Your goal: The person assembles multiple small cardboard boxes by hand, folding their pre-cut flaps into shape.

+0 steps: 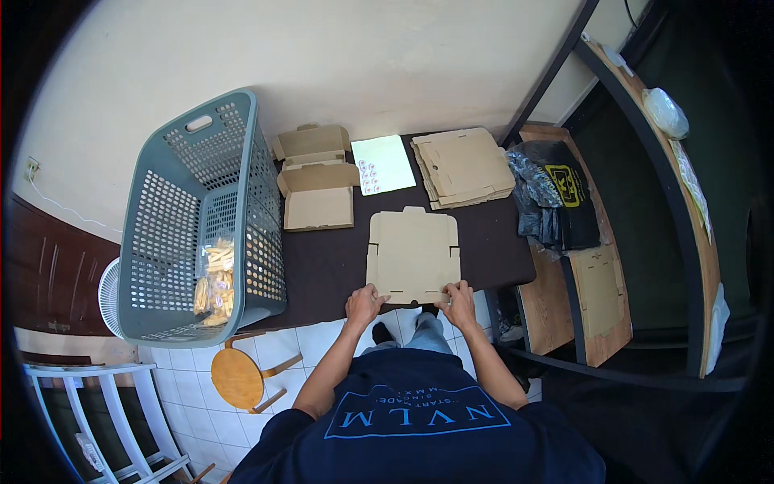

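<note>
A flattened cardboard box (pixel 414 256) lies on the dark tablecloth in front of me, its small tab pointing to the wall. My left hand (pixel 365 305) grips its near left corner with curled fingers. At the near right corner, my right hand (pixel 458 306) pinches the cardboard in the same way. Beyond it to the right rests a stack of flat cardboard boxes (pixel 463 165). Two folded boxes with raised lids, a farther one (pixel 313 145) and a nearer one (pixel 319 208), stand to the left. Between them and the stack is a sheet of round stickers (pixel 384 164).
A tall grey-green plastic basket (pixel 266 234) with bagged snacks (pixel 216 278) stands at the table's left end. Black plastic bags (pixel 556 194) and a wooden shelf rack (pixel 645 121) are on the right. A round wooden stool (pixel 237 377) sits on the tiled floor.
</note>
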Demonstrator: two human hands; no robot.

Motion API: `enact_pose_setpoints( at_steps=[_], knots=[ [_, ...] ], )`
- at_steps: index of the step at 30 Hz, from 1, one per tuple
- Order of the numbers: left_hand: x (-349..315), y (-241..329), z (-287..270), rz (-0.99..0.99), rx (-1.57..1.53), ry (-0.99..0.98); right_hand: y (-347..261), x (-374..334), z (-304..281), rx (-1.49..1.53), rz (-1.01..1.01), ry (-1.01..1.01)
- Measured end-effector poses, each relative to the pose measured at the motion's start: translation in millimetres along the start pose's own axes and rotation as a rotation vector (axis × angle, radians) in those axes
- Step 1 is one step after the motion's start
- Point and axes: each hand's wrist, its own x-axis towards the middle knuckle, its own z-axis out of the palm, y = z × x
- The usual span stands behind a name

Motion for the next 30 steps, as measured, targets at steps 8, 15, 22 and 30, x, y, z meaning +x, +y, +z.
enact_pose_setpoints(
  at_steps=[8,15,22,30],
  knots=[
    [1,-5,0,0.137,0.043,-0.002,2,2,5,0.049,0.032,0.009],
    [4,-25,-4,0.074,-0.147,-0.079,11,14,-3,0.062,-0.051,-0.059],
    [13,-45,-5,-0.082,-0.759,-0.223,22,34,-1,0.544,-0.015,0.022],
    [19,-37,-1,-0.017,-0.461,-0.185,-5,65,2,0.000,0.178,0.026]
  ],
)
